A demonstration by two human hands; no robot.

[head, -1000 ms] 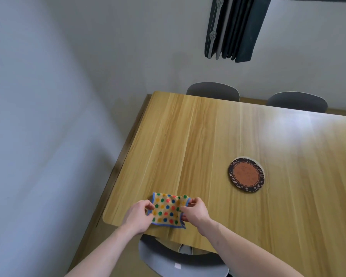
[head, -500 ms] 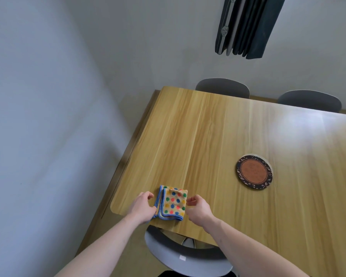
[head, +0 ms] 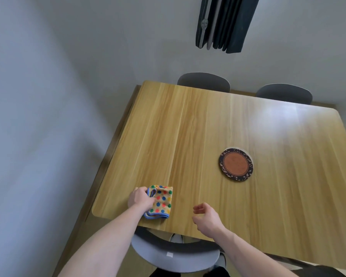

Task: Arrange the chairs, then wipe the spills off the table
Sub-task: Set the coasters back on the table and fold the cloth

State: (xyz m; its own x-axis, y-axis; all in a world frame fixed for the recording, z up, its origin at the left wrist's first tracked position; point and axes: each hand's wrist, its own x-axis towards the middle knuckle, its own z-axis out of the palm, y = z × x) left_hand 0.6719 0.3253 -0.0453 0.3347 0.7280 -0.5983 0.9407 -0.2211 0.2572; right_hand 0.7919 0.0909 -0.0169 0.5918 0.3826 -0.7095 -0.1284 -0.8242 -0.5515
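Note:
A folded yellow cloth with coloured dots and a blue hem lies on the wooden table near its front left corner. My left hand grips the cloth's left edge. My right hand hovers over the table's front edge to the right of the cloth, fingers loosely curled and holding nothing. A grey chair is tucked under the table right below my arms. Two more grey chairs stand pushed in at the far side. No spill shows on the table top.
A round dark coaster with a brown centre lies mid-table. A white wall runs close along the table's left side. Dark curtains hang above the far edge.
The cloth went from spread between both hands to folded narrower. My right hand has let go and drawn back to the right; my left hand still holds the cloth.

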